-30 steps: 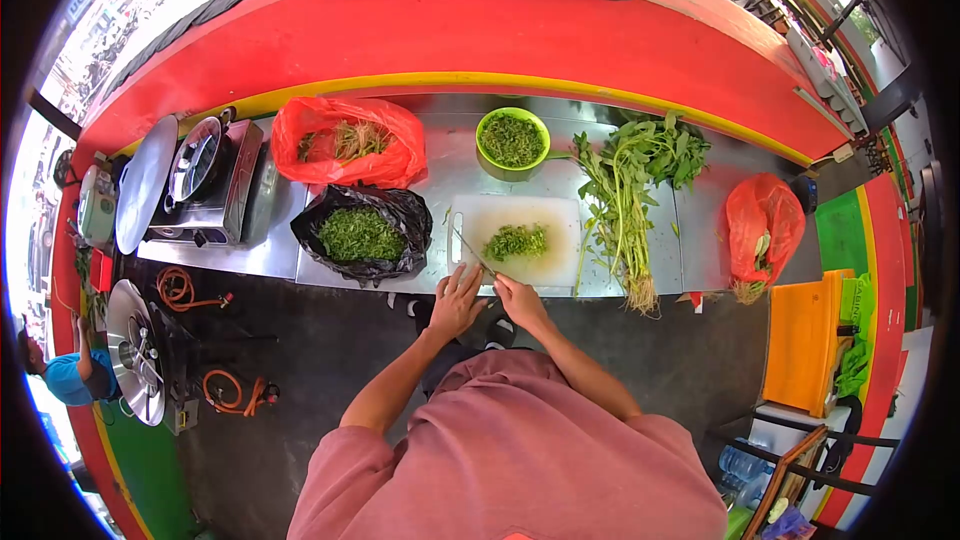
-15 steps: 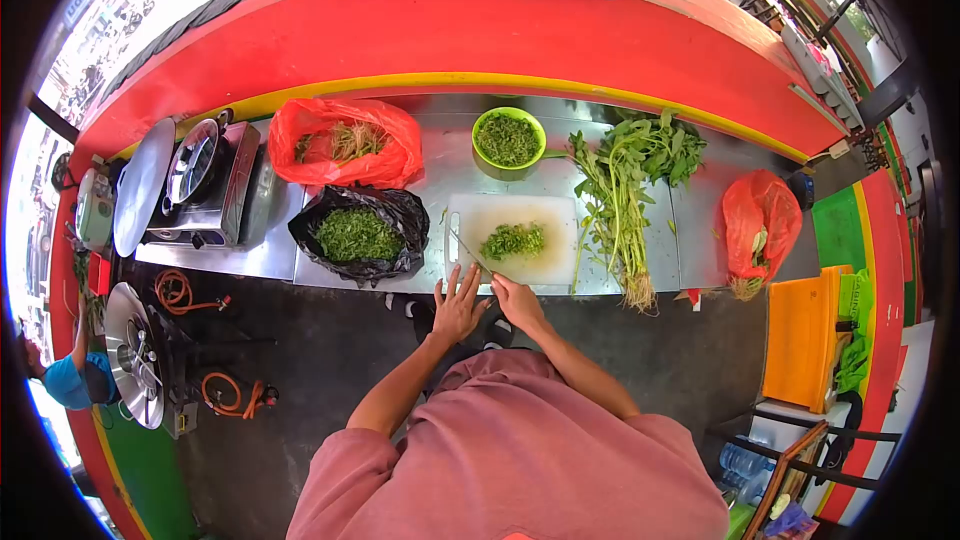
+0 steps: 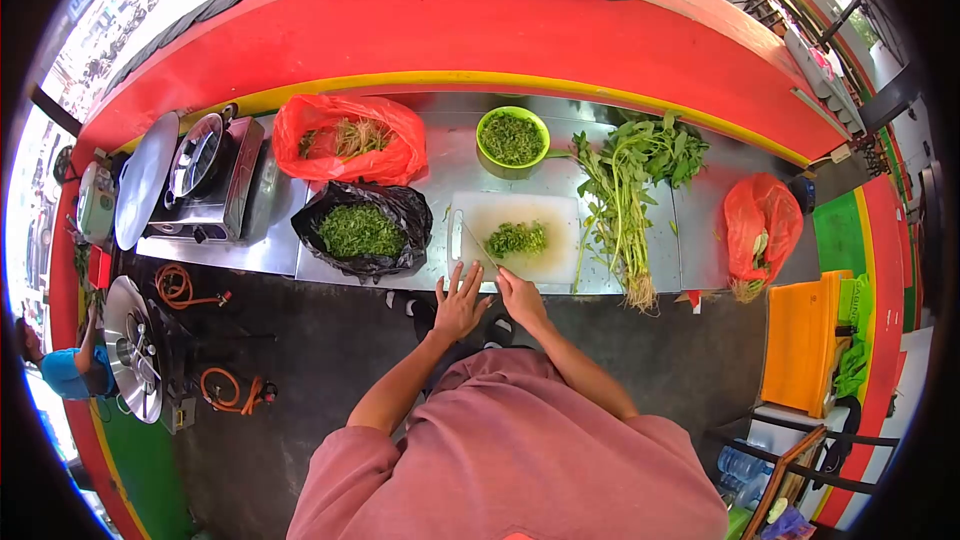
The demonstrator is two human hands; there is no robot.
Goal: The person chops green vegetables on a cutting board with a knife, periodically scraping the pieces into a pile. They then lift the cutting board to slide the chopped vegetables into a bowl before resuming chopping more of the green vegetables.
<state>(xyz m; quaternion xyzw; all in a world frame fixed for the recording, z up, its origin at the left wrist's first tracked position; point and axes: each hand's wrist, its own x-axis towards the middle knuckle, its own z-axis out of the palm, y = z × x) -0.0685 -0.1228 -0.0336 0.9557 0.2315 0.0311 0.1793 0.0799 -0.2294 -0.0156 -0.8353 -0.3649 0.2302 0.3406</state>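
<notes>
My right hand is closed around the handle of a knife at the front edge of a white cutting board. The thin blade points away and to the left over the board. With fingers spread, my left hand lies by the board's front left edge, close to the blade and holding nothing. Chopped greens form a small heap mid-board, right of the knife. Behind the board stands a green bowl of chopped greens. To the left, a black plastic bag holds more chopped greens.
Leafy stalks with roots lie right of the board. Red plastic bags stand at the back left and far right. A gas stove with a lidded pan is at left. Another person is at the far left.
Both hands, the knife and the heap keep nearly the same places, apart from a slight shift of the whole view. The person at far left has moved an arm.
</notes>
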